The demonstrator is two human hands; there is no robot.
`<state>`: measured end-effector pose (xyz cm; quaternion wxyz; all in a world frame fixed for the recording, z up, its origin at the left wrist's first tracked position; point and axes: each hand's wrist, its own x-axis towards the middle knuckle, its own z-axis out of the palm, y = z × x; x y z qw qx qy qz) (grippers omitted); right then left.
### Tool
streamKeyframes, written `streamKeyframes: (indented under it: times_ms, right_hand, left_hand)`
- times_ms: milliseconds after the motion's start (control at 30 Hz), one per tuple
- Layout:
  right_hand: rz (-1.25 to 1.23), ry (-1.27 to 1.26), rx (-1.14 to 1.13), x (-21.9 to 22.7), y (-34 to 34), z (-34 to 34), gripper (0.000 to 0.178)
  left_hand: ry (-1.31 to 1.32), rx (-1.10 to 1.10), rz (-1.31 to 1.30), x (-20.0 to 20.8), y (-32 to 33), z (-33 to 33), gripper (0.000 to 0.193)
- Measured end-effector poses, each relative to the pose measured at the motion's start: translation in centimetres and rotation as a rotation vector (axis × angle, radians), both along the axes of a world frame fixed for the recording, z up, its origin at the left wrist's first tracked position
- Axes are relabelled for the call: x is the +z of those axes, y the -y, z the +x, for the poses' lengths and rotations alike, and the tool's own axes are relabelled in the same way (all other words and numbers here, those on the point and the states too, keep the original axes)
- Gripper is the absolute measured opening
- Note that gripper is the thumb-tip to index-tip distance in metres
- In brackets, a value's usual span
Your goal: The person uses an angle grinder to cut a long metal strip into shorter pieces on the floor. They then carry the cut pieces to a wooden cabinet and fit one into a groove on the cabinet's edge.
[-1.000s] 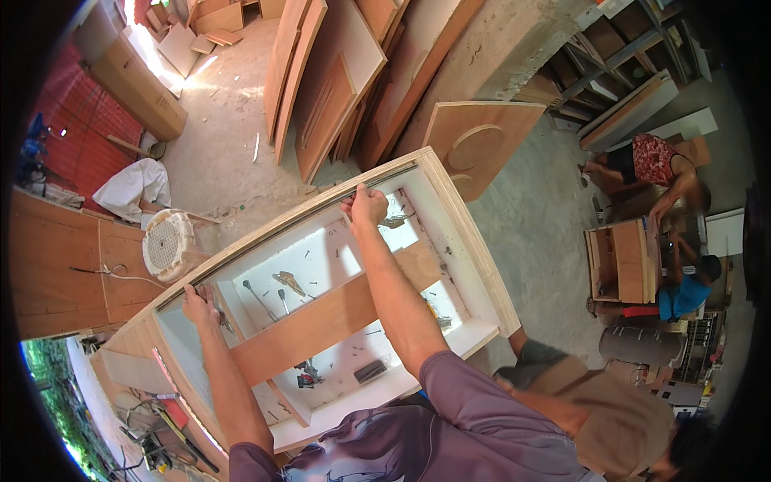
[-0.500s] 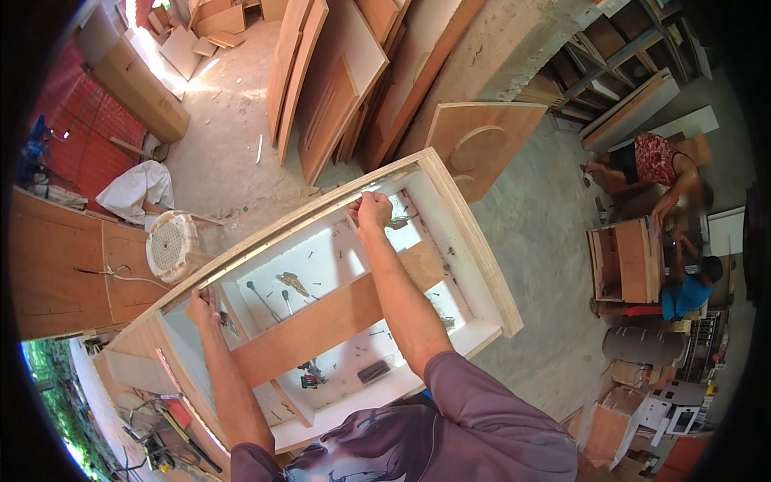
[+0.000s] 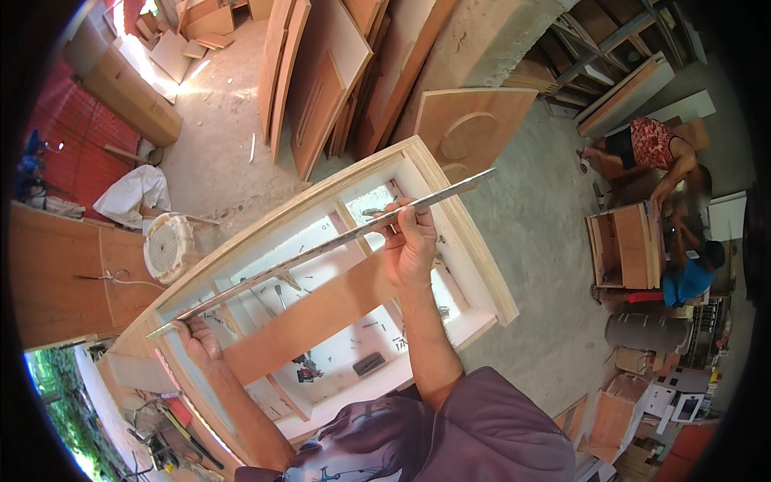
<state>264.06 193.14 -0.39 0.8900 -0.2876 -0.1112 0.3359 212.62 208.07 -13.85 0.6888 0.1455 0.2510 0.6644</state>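
Observation:
A long, narrow grey strip (image 3: pixel 450 190) is held up slantwise above an open wooden cabinet (image 3: pixel 482 247) with a white interior. My right hand (image 3: pixel 411 253) grips it between thumb and fingers, right of its middle. My left hand (image 3: pixel 201 341) is closed at its lower left end, the fingers partly under it. Beneath lies a wide brown board (image 3: pixel 313 321) across the cabinet. Inside the cabinet are a screwdriver (image 3: pixel 280 296), a red-and-black tool (image 3: pixel 305 372), a dark block (image 3: pixel 369 364) and several loose screws. The strip hides part of the interior.
Large wooden panels (image 3: pixel 325 104) lean at the back, beside a panel with a round piece (image 3: pixel 470 132). A round white stool (image 3: pixel 167 247) stands at left, near hand tools (image 3: pixel 173 438) at lower left. Two people work at a small wooden cabinet (image 3: pixel 626 245) on the right.
Both hands have left the cabinet's far side and come nearer me, with the strip now raised over the cabinet. My right hand has moved rightward and turned. The view has shifted slightly.

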Motion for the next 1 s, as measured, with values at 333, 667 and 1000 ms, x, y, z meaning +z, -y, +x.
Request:
streamKeyframes:
  times_ms: [333, 667, 1000]
  right_hand:
    - [0.228, 0.101, 0.171, 6.6, 4.7, -0.7, 0.021]
    - [0.132, 0.079, 0.1, 9.6, 6.6, -2.8, 0.022]
    - [-0.1, 0.223, 0.107, 12.2, 7.2, -4.4, 0.016]
  left_hand:
    - [0.403, 0.003, 0.216, 10.2, 3.9, -2.0, 0.02]
    - [0.042, 0.197, 0.265, 16.3, 8.9, -2.9, 0.019]
    - [-0.167, 0.377, 0.215, 21.3, 18.5, -4.0, 0.016]
